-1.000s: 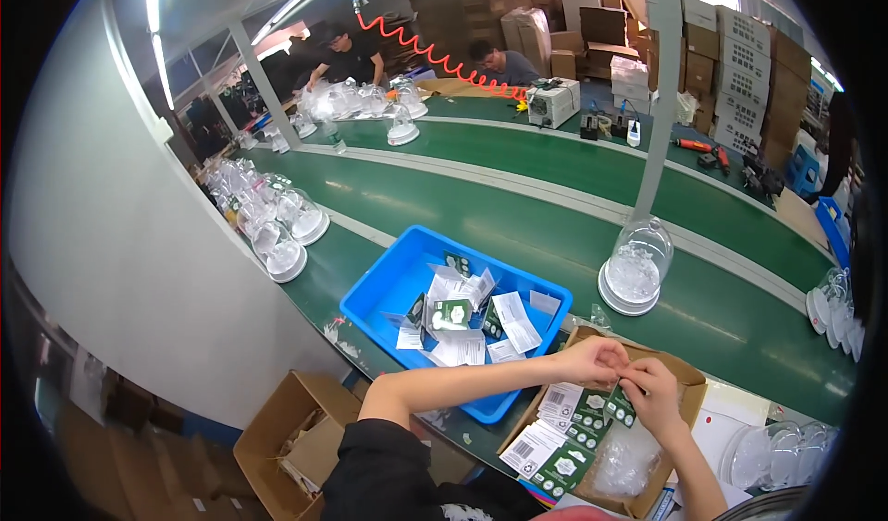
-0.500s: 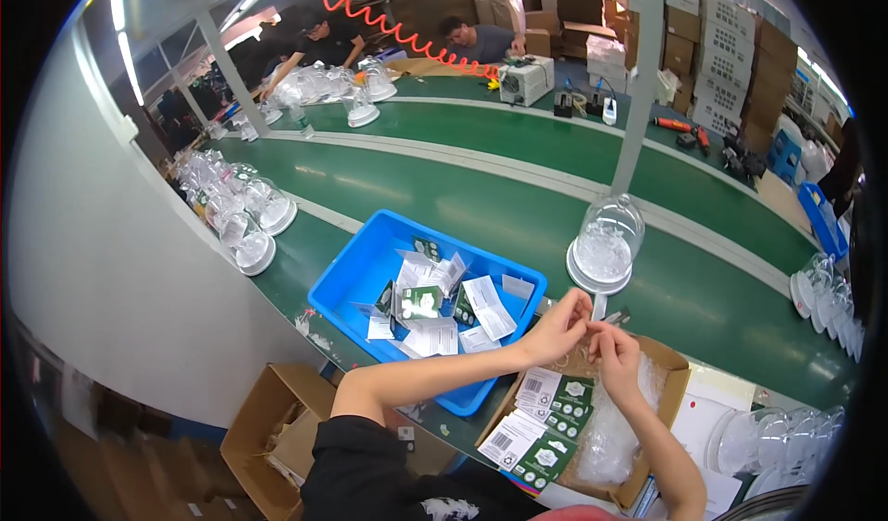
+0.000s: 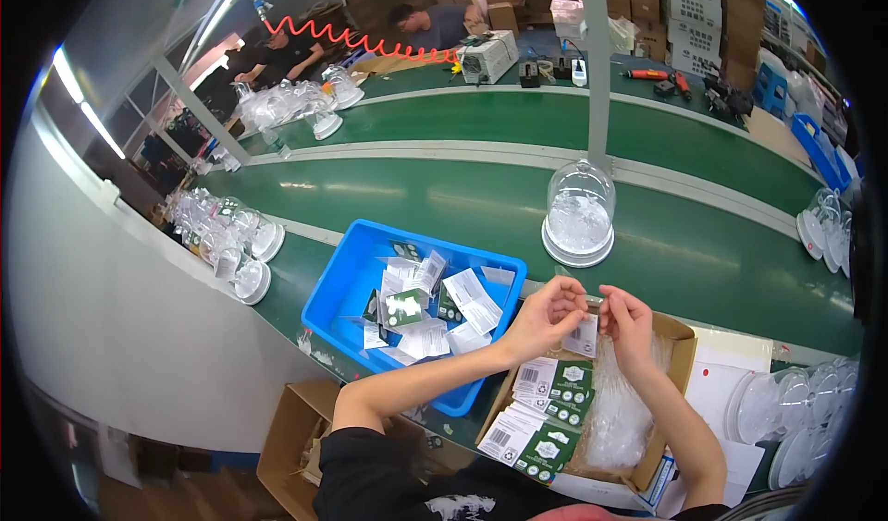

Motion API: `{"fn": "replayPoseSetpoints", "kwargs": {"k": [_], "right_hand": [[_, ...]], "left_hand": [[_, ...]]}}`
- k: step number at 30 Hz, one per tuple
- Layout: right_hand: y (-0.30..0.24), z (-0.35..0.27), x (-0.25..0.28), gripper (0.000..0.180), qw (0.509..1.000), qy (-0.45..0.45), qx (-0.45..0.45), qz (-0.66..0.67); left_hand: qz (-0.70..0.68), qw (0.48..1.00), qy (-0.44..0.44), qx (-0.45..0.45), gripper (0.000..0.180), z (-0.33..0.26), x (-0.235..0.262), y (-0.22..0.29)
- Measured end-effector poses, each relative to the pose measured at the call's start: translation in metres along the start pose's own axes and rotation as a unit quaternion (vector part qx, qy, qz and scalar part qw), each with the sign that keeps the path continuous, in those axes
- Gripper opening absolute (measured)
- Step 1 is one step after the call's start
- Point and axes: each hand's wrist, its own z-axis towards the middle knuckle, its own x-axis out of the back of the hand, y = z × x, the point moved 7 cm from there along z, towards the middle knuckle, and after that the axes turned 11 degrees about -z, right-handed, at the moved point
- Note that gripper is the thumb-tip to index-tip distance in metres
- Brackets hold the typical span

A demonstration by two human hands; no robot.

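Observation:
My left hand [image 3: 552,318] and my right hand [image 3: 626,327] are raised close together over an open cardboard box, fingers pinched. From the left fingertips hangs a small white card [image 3: 580,337] with a barcode. Whatever the right fingers pinch is too small to make out. Below, the cardboard box [image 3: 684,364] holds stacks of green-and-white folded cards [image 3: 555,410] on its left side and a bundle of clear plastic [image 3: 618,415] on its right. Just beyond my hands, a clear dome on a white round base [image 3: 580,216] stands upright on the green bench.
A blue bin [image 3: 324,285] of loose folded cards sits left of the box. More clear domes line the left [image 3: 245,244] and lie at the lower right [image 3: 786,405]. A grey post [image 3: 597,68] rises behind the dome. Two people work across the benches.
The view has shifted. My hands have moved slightly apart, and the card between them has turned from nearly edge-on to show its barcode side.

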Motion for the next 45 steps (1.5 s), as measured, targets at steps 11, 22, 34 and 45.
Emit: {"fn": "replayPoseSetpoints", "kwargs": {"k": [11, 22, 34, 45], "right_hand": [[-0.003, -0.005, -0.012, 0.029, 0.995, -0.052, 0.064, -0.055], [0.0, -0.004, -0.008, 0.015, 0.998, -0.04, 0.036, -0.009], [-0.007, -0.012, -0.01, 0.017, 0.997, -0.026, 0.062, -0.043], [-0.004, -0.007, -0.008, 0.029, 0.995, -0.031, 0.07, -0.067]], "left_hand": [[-0.103, 0.992, 0.05, 0.054, 0.035, 0.004, 0.011, -0.005], [-0.064, 0.996, 0.027, 0.064, 0.022, 0.006, 0.011, -0.015], [-0.056, 0.996, 0.034, 0.066, 0.03, 0.002, 0.009, -0.01], [-0.017, 0.998, 0.049, 0.019, 0.049, 0.003, 0.011, -0.002]]}}
